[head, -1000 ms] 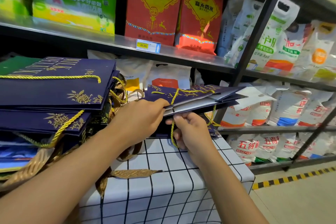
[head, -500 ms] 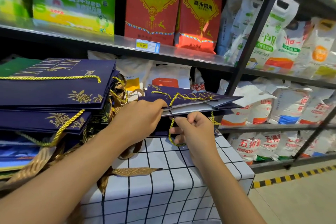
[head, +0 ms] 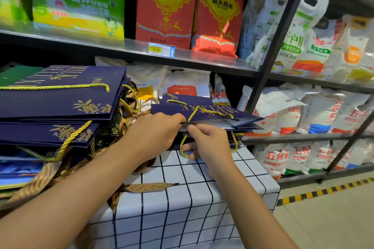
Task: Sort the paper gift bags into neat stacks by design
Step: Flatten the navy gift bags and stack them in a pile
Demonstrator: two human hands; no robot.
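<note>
Now our left hand (head: 155, 133) has flattened the navy gold-lettered paper gift bag (head: 204, 114); right hand (head: 210, 143) pinches its gold cord (head: 183, 147), tucking it.

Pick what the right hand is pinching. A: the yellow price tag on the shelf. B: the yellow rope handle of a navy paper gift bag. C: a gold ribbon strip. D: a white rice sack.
B: the right hand pinches the yellow rope handle hanging below the navy paper gift bag.
</note>
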